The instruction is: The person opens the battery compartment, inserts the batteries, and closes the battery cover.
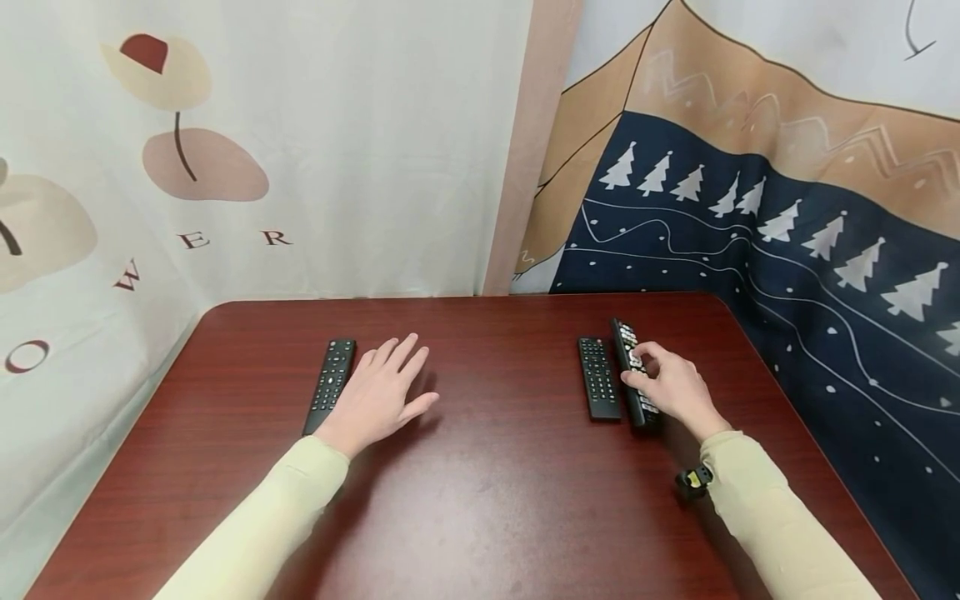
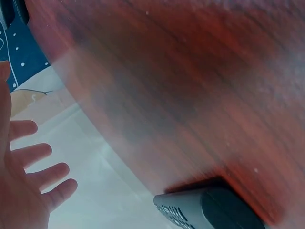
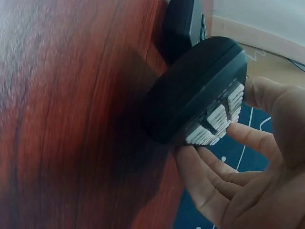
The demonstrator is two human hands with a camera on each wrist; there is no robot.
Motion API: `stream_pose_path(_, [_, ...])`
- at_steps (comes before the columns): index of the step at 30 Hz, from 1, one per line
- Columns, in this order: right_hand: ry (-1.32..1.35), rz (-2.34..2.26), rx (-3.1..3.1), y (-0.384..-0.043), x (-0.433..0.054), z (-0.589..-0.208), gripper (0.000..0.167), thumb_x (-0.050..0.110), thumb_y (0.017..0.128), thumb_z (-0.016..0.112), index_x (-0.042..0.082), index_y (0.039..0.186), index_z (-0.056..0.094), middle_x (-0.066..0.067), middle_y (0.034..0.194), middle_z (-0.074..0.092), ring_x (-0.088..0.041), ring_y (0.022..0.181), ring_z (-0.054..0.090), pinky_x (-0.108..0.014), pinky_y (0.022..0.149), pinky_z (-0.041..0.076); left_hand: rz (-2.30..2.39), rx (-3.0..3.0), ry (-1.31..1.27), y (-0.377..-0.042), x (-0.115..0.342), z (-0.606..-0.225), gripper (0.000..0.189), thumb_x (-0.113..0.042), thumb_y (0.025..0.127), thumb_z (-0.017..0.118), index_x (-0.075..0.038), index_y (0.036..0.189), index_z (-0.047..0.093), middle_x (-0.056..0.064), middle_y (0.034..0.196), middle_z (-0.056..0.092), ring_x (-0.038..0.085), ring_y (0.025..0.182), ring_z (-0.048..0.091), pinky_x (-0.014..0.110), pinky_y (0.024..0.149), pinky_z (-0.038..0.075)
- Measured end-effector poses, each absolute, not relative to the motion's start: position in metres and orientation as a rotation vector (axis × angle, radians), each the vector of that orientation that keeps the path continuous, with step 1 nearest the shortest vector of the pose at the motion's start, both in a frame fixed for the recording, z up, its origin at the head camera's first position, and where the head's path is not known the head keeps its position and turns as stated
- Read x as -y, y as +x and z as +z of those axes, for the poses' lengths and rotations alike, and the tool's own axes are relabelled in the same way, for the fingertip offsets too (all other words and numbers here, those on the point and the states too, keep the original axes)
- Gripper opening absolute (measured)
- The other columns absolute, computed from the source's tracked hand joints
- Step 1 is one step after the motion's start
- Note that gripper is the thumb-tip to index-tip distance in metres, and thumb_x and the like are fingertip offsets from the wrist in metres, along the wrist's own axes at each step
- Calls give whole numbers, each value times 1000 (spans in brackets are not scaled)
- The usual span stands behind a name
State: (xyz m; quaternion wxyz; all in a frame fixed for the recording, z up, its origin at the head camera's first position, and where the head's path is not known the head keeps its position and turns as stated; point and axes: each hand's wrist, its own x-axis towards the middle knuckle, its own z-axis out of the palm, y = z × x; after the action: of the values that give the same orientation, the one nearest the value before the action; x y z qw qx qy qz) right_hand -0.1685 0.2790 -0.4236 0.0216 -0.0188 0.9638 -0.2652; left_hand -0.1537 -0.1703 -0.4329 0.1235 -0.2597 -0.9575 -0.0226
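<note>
My right hand [image 1: 675,387] holds a long black remote control [image 1: 643,410] with pale buttons, near the table's right side. In the right wrist view, thumb and fingers grip the sides of this remote [image 3: 195,90], and its near end looks tilted. Just left of it lies a shorter black remote [image 1: 598,379]. My left hand [image 1: 378,400] is held over the table with its fingers spread and nothing in it. Beside that hand, another black remote [image 1: 330,379] lies at the left, its lower end partly covered by the wrist.
All of this is on a reddish-brown wooden table [image 1: 480,500] with rounded far corners. Behind it hangs a white printed curtain [image 1: 390,150]; a dark blue cloth with white trees [image 1: 675,225] runs along the right edge. A black wrist device [image 1: 693,481] sits at the right cuff.
</note>
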Motion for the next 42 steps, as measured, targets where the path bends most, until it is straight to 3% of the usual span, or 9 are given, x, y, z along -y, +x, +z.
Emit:
stream_pose_path(9, [-24, -672, -2987, -172, -282, -423, 46, 33, 96, 69, 10, 133, 57, -22, 108, 63, -33, 87, 58, -42, 66, 48, -45, 2778, -735, -156, 178, -429, 72, -55, 98, 59, -3, 147, 54, 22, 155, 46, 45, 134, 49, 58, 107, 43])
stream_pose_path(22, [14, -526, -2988, -177, -281, -427, 48, 33, 96, 68, 8, 135, 56, -32, 120, 57, -41, 93, 59, -55, 75, 53, -54, 2809, -685, -158, 186, -423, 70, -52, 98, 62, -3, 148, 53, 23, 156, 45, 47, 136, 47, 62, 109, 41])
stream_pose_path(37, [43, -410, -2973, -184, -274, -428, 54, 35, 97, 69, 5, 139, 52, -35, 123, 51, -42, 93, 59, -56, 75, 54, -11, 2830, -645, -162, 200, -420, 73, -53, 99, 62, -2, 150, 49, 24, 157, 42, 47, 137, 45, 61, 109, 40])
stream_pose_path(42, [21, -361, -3006, -186, -270, -426, 55, 32, 97, 70, 3, 139, 53, -36, 126, 51, -40, 84, 62, -54, 71, 55, -15, 2819, -636, -164, 204, -418, 74, -53, 98, 61, -1, 150, 49, 24, 157, 42, 48, 137, 45, 61, 110, 40])
